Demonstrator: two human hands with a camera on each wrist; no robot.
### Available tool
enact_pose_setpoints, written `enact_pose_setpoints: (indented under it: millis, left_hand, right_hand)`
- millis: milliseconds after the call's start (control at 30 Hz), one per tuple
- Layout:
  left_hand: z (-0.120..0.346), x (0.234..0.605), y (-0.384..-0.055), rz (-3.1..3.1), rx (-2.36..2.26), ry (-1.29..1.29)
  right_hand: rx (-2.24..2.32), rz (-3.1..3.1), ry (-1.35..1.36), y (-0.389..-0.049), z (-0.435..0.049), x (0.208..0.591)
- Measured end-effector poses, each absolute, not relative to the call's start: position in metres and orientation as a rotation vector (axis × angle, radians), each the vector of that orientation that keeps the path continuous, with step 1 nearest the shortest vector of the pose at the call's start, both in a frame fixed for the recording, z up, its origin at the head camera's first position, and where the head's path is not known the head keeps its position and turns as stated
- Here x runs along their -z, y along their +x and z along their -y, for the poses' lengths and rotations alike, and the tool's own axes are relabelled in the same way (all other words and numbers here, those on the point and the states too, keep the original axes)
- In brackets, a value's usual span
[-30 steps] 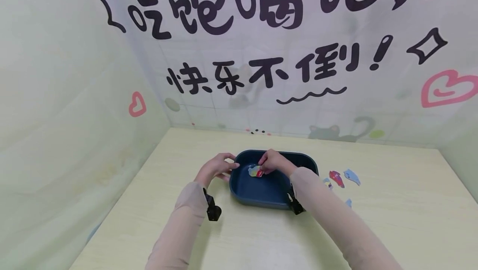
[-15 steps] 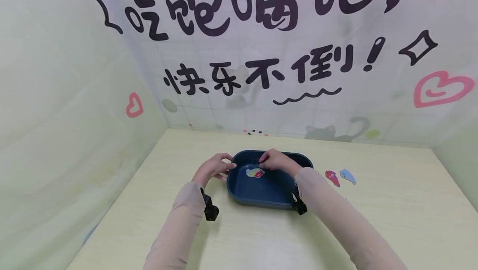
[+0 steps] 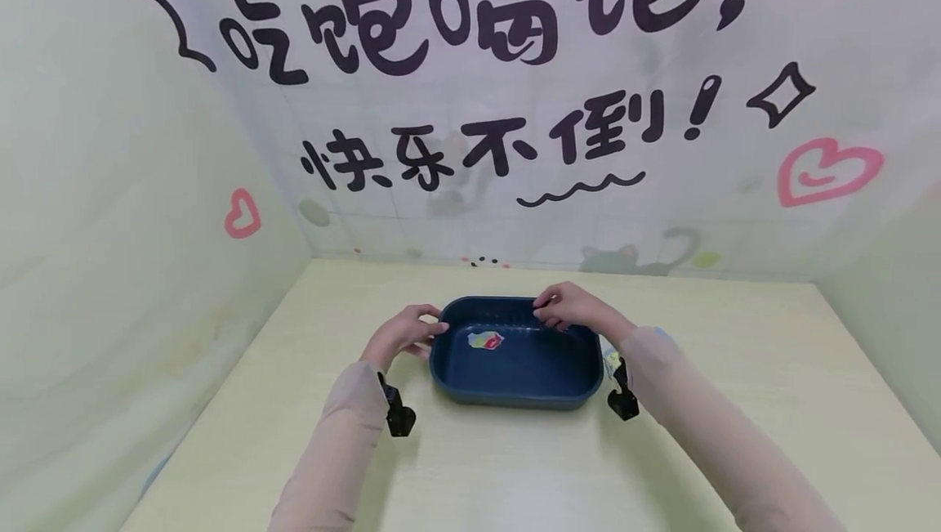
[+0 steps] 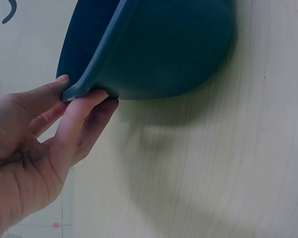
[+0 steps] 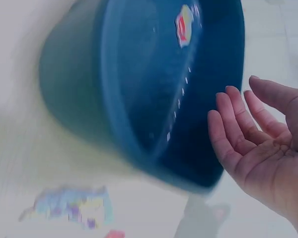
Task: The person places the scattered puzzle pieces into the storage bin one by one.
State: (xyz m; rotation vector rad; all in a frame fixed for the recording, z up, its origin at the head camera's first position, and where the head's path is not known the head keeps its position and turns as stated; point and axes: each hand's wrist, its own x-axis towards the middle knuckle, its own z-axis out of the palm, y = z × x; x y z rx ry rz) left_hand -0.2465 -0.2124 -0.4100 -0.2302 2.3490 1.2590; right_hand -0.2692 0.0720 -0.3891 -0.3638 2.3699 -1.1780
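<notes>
A dark blue rectangular basin [image 3: 540, 367] with rounded corners stands on the table. My left hand [image 3: 403, 331] pinches its left rim; in the left wrist view the thumb [image 4: 44, 93] lies over the rim and the fingers [image 4: 79, 116] are under it outside. One small colourful flat cutout [image 3: 486, 340], blue, yellow and red, lies on the basin floor towards the left. My right hand [image 3: 577, 307] is over the basin's back right part. In the right wrist view its fingers [image 5: 231, 119] are loosely bent, with nothing between them.
Right of the basin, a blue and yellow cutout [image 5: 72, 206] lies on the table, blurred, with the edge of a red piece [image 5: 115, 234] near it. The right sleeve [image 3: 691, 401] covers part of that side. A printed cloth wall [image 3: 412, 221] rises behind the table.
My right hand has let go of the cutout, which stays in the basin, and has moved right towards the back rim. The left hand keeps its hold. The whole view has shifted slightly.
</notes>
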Motion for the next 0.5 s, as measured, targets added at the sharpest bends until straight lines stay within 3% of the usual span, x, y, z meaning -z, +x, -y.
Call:
enact_pose_setpoints:
  millis: [500]
  left_hand:
    - [0.212,0.408,-0.247,-2.325,-1.267,-0.23]
  right_hand:
    - [1.187,-2.439,-0.286,-0.267,-0.141,0.38]
